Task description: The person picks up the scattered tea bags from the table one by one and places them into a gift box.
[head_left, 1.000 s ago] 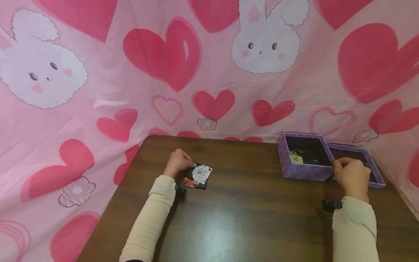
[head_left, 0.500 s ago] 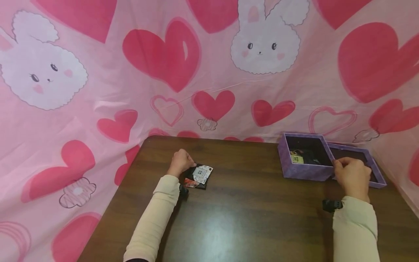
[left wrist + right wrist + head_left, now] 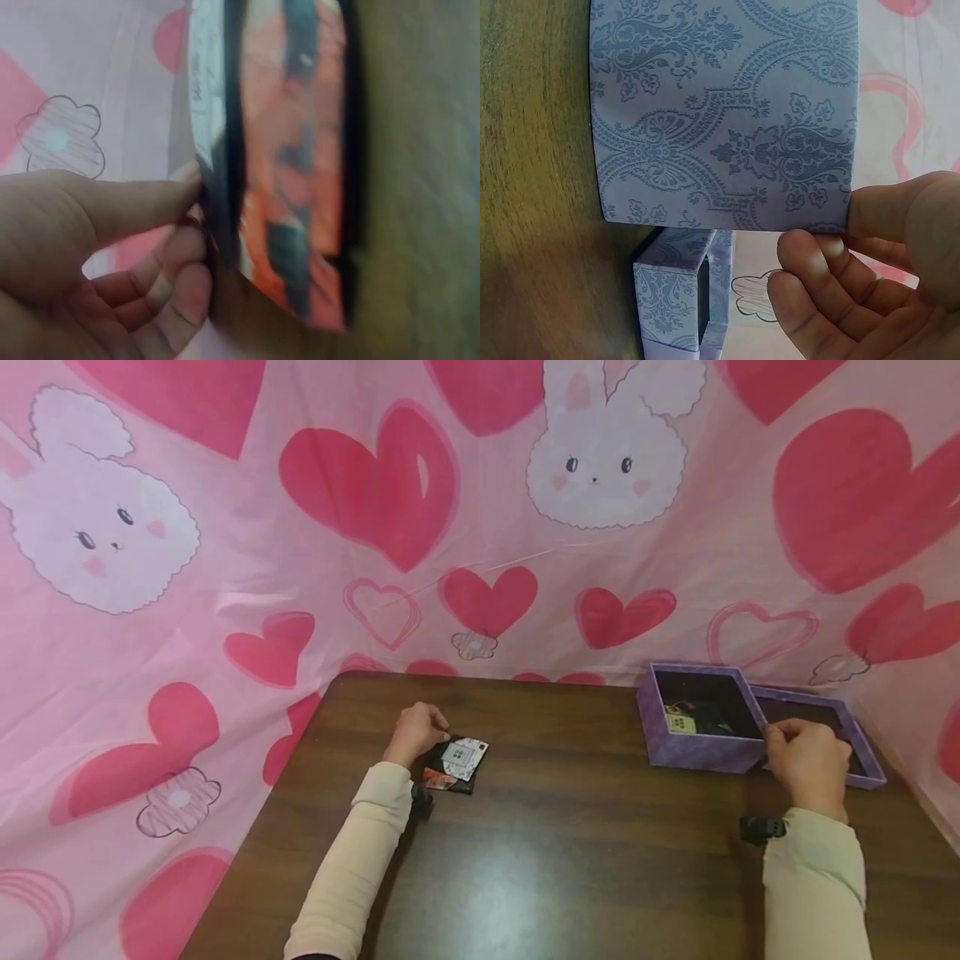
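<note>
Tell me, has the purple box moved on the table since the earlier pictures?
No. The purple box keeps its place against the table's far edge, with the right hand at its corner.

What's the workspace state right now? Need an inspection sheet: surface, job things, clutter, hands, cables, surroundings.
Surface: dark wooden table.
Job's things: small black packets stacked flat near the left side; open purple box at the right, small items inside, its lid lying beside it.
Clutter: nothing seen.
Hands: left hand pinches the packets' edge; right hand grips the box's near corner.
Cables: nothing seen; a black wrist camera on each arm.
Surroundings: pink sheet with hearts and bunnies all round.
</note>
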Demonstrator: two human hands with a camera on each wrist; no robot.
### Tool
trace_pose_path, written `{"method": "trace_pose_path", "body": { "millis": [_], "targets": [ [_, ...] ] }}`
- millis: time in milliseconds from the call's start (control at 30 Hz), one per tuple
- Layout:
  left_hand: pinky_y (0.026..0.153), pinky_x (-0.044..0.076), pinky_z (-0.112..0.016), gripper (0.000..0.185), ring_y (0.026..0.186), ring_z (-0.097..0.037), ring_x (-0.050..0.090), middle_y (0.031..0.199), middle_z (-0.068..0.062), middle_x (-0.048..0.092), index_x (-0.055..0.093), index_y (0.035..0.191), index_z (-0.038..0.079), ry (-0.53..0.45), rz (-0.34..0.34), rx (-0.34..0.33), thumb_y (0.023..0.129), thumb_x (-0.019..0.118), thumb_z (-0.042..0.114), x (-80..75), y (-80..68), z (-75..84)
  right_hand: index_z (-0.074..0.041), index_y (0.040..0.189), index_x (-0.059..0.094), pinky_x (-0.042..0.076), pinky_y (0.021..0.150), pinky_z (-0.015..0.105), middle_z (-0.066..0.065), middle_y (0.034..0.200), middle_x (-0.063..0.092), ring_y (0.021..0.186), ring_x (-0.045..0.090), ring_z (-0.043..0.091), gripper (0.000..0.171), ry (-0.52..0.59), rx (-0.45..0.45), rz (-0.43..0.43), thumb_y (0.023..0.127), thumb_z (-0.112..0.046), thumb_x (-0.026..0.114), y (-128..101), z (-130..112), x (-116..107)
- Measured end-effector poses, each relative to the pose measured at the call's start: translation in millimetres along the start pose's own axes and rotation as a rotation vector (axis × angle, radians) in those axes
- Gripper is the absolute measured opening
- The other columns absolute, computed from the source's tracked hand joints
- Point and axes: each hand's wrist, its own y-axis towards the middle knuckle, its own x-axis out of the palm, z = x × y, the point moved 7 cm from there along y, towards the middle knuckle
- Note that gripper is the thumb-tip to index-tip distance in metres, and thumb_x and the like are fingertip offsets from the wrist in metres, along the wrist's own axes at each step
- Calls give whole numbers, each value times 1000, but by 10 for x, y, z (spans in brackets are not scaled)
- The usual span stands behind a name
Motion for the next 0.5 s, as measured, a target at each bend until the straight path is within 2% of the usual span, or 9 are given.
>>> {"method": "trace_pose_path", "body": {
  "millis": [167,267,400,500],
  "targets": [
    [85,53,-46,5,89,-27,63,81,-1,71,79,83,9,2,15,74,83,83,11,3,17,23,11,105,68,36,82,70,34,104,65,101,44,67,35,5,-19,23,99,-20,53,10,-29,-58],
    [81,54,-45,5,85,-26,63,80,-1,70,77,81,8,37,0,107,84,80,9,25,50,51,12,104,68,37,82,69,34,101,65,100,44,66,35,5,-32,36,99,-19,52,17,-41,-71],
    [75,55,-43,9,79,-24,61,78,-3,68,74,76,8,58,-22,120,85,78,6,40,53,71,11,105,68,37,84,69,33,103,65,103,44,66,35,3,-17,15,100,-20,53,7,-16,-40],
    [73,55,-41,11,77,-23,60,76,-3,68,74,73,8,36,-1,118,83,78,5,-1,39,57,11,106,68,35,85,70,34,106,64,106,41,67,35,8,-4,-13,100,-20,54,-8,0,-6]
  ]
}}
